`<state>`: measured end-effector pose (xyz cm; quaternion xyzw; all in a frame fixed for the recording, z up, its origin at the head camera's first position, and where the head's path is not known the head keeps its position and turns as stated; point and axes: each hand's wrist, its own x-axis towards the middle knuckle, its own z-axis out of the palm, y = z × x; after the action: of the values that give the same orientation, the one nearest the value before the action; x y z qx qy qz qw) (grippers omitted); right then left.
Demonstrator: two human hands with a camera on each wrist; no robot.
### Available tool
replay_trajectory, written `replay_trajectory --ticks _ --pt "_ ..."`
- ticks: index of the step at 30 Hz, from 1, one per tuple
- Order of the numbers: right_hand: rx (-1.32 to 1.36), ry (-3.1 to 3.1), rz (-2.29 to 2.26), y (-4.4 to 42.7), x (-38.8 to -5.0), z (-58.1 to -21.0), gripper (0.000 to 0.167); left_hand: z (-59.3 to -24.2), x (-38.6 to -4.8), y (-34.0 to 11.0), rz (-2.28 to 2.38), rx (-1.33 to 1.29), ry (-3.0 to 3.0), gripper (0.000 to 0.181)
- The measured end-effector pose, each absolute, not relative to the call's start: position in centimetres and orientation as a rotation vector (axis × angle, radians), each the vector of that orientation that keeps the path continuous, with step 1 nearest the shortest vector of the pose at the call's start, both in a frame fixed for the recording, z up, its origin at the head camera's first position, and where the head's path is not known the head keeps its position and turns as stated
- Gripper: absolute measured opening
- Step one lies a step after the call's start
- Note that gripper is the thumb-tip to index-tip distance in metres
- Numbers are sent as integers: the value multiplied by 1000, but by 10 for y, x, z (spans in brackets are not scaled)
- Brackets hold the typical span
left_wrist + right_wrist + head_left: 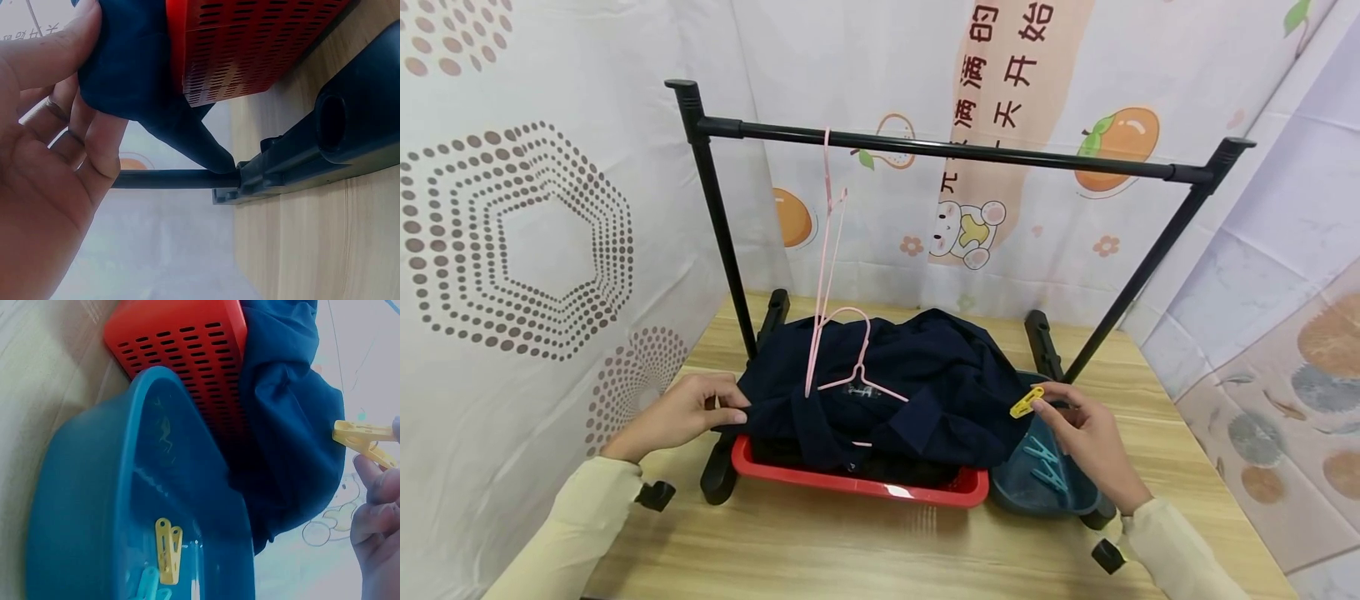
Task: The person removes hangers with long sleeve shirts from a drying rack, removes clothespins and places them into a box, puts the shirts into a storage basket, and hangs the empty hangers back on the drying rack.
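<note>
A navy collared shirt [880,350] lies over the red basket [865,486], with a pink hanger [862,337] at its neck. My left hand [681,414] pinches the shirt's left edge between thumb and fingers; in the left wrist view the fabric [128,59] hangs from those fingertips. My right hand [1093,442] pinches a yellow clothespin [1027,402] beside the shirt's right side. In the right wrist view, the clothespin [362,435] has its tip at the fabric's edge; whether it grips the cloth I cannot tell.
A black garment rack [955,150] stands over the basket, another pink hanger [824,275] hanging from its bar. To the basket's right sits a blue tub [1086,497] holding teal clothespins [1048,475] and a yellow one [167,550]. Printed curtains [550,67] surround the wooden table [790,550].
</note>
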<state>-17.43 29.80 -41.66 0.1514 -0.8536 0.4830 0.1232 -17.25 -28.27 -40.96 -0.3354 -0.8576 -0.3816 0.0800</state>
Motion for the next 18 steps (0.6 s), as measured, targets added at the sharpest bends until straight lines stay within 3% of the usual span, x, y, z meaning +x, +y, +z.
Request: replay_trajectory --ticks 18 --pt "228 -2508 1608 324 -168 -424 37 -411 -173 -283 -1153 -999 -2568 21"
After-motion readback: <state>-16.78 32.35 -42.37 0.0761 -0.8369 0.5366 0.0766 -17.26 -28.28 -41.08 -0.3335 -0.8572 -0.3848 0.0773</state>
